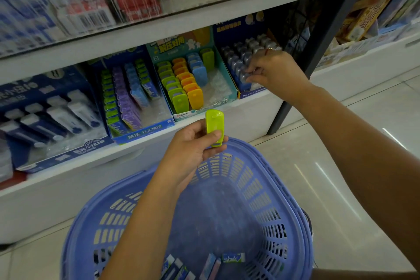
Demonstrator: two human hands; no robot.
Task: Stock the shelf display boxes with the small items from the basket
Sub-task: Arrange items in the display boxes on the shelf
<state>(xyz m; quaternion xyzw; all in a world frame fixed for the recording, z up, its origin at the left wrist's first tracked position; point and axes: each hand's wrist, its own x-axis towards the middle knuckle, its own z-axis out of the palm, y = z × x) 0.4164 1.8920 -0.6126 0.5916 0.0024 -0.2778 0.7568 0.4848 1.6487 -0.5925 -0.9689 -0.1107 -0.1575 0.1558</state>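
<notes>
Four display boxes stand along the white shelf, all partly filled. The teal box has empty slots on its right side. My left hand grips a lime case just near of that box, and I judge it belongs there. A few packets lie in the basket, so work remains. My right hand pinches a grey item in the far-right box. Glossy pale floor runs off right.

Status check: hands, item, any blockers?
Left hand holds lime-green item over basket. Right hand in far-right display box, on grey items, grip unclear. Nothing in the way.
</notes>
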